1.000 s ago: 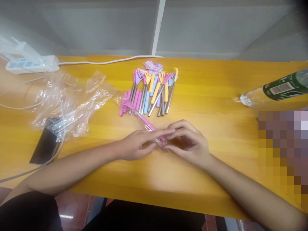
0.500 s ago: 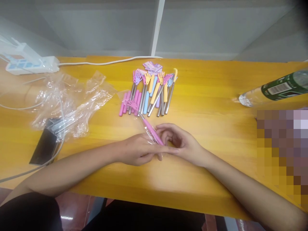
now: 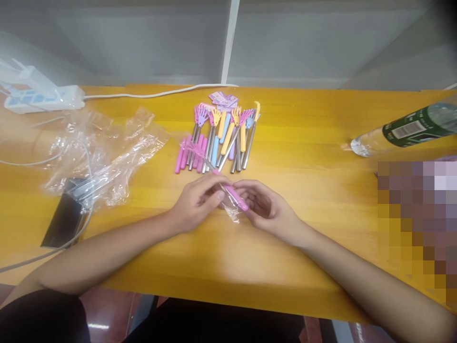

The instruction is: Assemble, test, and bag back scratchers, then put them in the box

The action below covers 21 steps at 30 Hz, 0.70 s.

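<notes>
Since the earlier frame, L hand point(image 3: 193, 202) has shifted up the handle of the pink scratcher point(image 3: 236, 196), off its butt end, & that end has swung a bit to the R. Nearest on the table point(image 3: 303, 267): both hands, nearer than the pile point(image 3: 215, 152). L hand is half-curled, thumb & fingers narrow round the handle's upper part; R hand point(image 3: 273, 207) is loosely cupped, fingertips at the butt end; can't tell how firmly either grips. Scratcher slants w/ its head overlapping the pile's near L edge in view, clear sleeve point(image 3: 233, 214) around it, loose end hanging by the butt.

Step in hand, prob.: working the sleeve at the handle end. Next move likely calls for a steady L hold & a light R pinch on the film, b/c thin plastic slips & creases.

L of pile: phone point(image 3: 59, 221), partly under crumpled wrappers point(image 3: 139, 143). R of pile, well apart: bottle point(image 3: 407, 128). Just behind pile: purple packets point(image 3: 223, 99). Far L of pile: power strip point(image 3: 67, 99), w/ white cable point(image 3: 143, 95) running behind pile. Farthest: grey panel point(image 3: 303, 43).
</notes>
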{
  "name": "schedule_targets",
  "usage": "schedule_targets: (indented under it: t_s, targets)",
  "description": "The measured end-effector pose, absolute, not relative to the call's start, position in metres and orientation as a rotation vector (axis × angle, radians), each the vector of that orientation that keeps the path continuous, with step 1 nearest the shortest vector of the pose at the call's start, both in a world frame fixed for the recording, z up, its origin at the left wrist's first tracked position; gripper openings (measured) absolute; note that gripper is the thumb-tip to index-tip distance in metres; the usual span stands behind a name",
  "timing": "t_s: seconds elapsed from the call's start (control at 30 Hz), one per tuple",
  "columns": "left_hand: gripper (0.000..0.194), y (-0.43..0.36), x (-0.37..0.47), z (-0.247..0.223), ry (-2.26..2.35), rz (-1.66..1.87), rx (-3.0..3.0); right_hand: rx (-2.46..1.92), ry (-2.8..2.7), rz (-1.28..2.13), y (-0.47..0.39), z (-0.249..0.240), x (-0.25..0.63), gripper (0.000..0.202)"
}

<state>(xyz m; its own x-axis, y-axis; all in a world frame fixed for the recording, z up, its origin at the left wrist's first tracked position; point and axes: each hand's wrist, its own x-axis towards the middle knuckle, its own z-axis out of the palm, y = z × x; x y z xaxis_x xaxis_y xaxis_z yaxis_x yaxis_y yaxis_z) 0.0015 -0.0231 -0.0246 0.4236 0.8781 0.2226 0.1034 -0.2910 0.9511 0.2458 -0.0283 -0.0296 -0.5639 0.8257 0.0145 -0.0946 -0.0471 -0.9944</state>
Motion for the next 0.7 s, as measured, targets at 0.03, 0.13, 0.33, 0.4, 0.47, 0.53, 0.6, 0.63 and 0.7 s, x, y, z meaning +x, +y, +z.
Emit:
schedule_targets:
  t_s: [0.03,0.13,0.33,0.4,0.47,0.53,0.6,0.63,0.7]
  targets:
    - [0.025,-0.021,0.002,-0.026,0.881,0.998,1.643,-0.789,-1.534,1.703,-0.028,-0.029,0.246,0.048]
    - [0.021,-0.017,0.001,-0.029,0.898,1.035,1.596,-0.766,-1.53,1.749,-0.027,-0.028,0.248,0.048]
    - [0.022,-0.012,0.001,-0.033,0.823,1.125,1.536,-0.688,-1.569,1.756,-0.032,-0.028,0.249,0.058]
    - [0.023,-0.01,0.001,-0.033,0.816,1.113,1.504,-0.696,-1.595,1.728,-0.034,-0.028,0.249,0.052]
    - [0.023,-0.009,0.002,-0.032,0.814,1.095,1.467,-0.7,-1.646,1.677,-0.035,-0.029,0.249,0.042]
    - [0.023,-0.008,0.002,-0.032,0.826,1.085,1.438,-0.677,-1.724,1.623,-0.035,-0.029,0.25,0.034]
    - [0.022,-0.008,0.002,-0.033,0.846,1.08,1.418,-0.635,-1.802,1.563,-0.033,-0.028,0.25,0.034]
    - [0.021,-0.008,0.003,-0.033,0.855,1.076,1.408,-0.618,-1.843,1.517,-0.033,-0.028,0.25,0.034]
    - [0.022,-0.008,0.003,-0.033,0.863,1.05,1.372,-0.618,-1.931,1.401,-0.03,-0.028,0.249,0.032]
